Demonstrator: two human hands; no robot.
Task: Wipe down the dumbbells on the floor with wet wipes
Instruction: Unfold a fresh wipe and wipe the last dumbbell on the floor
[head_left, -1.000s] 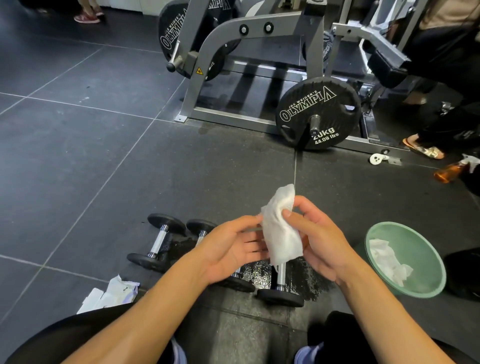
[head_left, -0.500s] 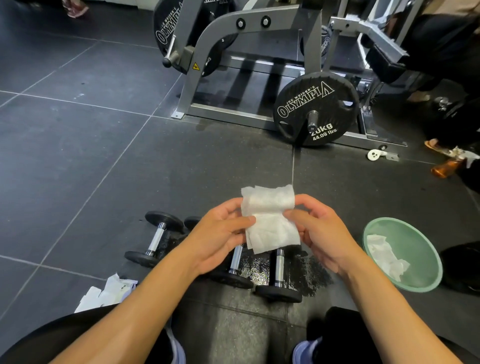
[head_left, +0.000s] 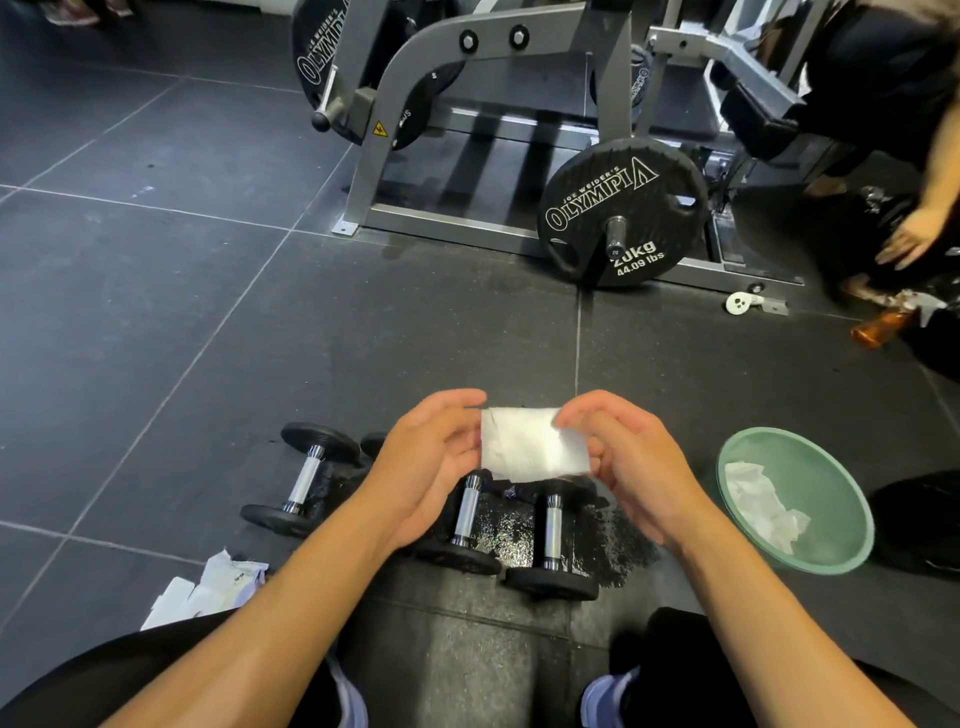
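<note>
Head view: above three dumbbells (head_left: 553, 525) lying on the wet gym floor (head_left: 208, 338), left hand (head_left: 431, 467) and right hand (head_left: 628, 467) each hold a pinching grip on a folded wet wipe (head_left: 530, 441); used wipes (head_left: 758, 504) in a green bowl (head_left: 721, 467) suggest the wiping is under way but unfinished.

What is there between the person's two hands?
In the head view, a white wet wipe, spread flat; the left hand and right hand each pinch one side.

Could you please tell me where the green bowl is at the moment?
In the head view, the green bowl sits on the floor at lower right, beyond the right hand and the rightmost dumbbell, with crumpled wipes inside.
</note>
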